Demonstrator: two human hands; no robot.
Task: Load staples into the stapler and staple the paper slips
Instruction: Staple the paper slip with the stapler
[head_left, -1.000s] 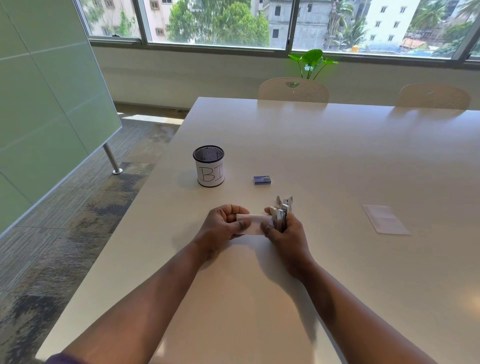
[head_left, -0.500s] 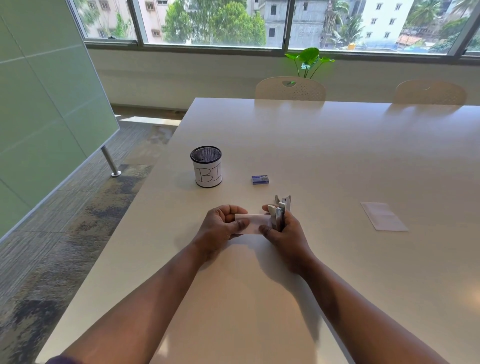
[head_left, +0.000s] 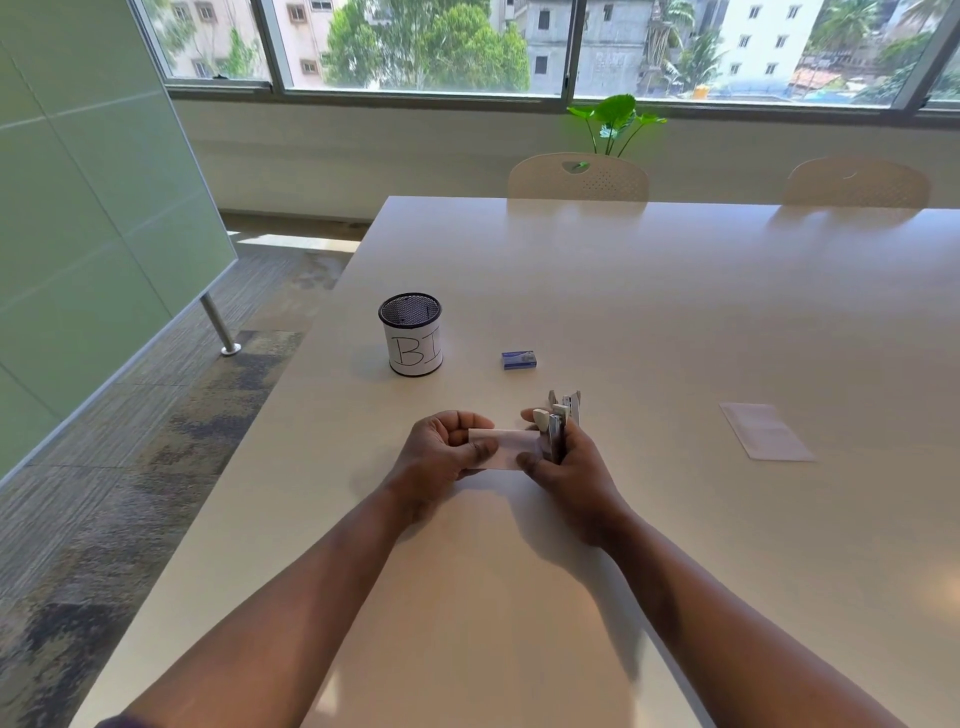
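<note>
both hands curled: left hand (head_left: 441, 457) pinching paper slip (head_left: 506, 449), right hand (head_left: 563, 465) gripping stapler (head_left: 558, 426), above table (head_left: 675, 312) near edge.

I see both hands over the near middle of the surface (head_left: 675, 312). The left hand (head_left: 441, 457) is left of the right hand (head_left: 566, 467), and a paper slip (head_left: 506, 449) spans the space between them. The stapler (head_left: 558, 426) stands in the right hand, at the slip's right end. Behind the hands, a small box (head_left: 519, 359) lies on the surface; left of that box stands a cup (head_left: 410, 335). Well to the right of the hands I note more paper (head_left: 766, 431) lying flat. Two chairs (head_left: 578, 178) stand at the far edge, a plant (head_left: 615, 122) behind the left one.
</note>
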